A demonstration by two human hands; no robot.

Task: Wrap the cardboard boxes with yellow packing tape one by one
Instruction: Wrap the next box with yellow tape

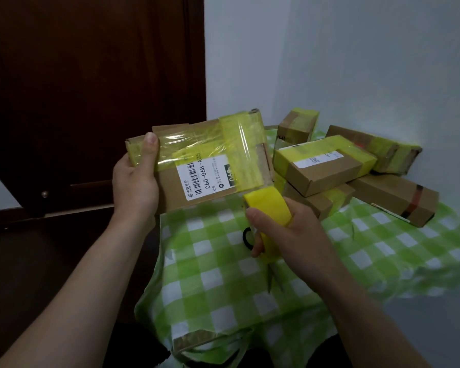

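- Head view: the left hand [134, 181] is seen gripping the left end of a cardboard box [197, 197], with the thumb laid over the top face and the fingers hidden beneath
- The right hand [290, 229] is curled round a roll of yellow packing tape [270, 211], with the thumb pressed along its side
- The roll is held just below the box's lower right corner, and a band of tape is seen running from it up across the right part of the box
- The box is held tilted in the air above the near left edge of the table; another yellow band crosses its left part, and a white shipping label [199, 179] is stuck on its face
- Scissors [250, 239] with a black handle are seen on the cloth, partly hidden under the right hand; whether they are touched cannot be told
- The table is covered by a green and white checked cloth [223, 274]
- Other boxes [329, 166], most banded in yellow, are piled at the far right of the table, near the white wall [356, 62]
- A dark brown door [91, 88] is seen at the left
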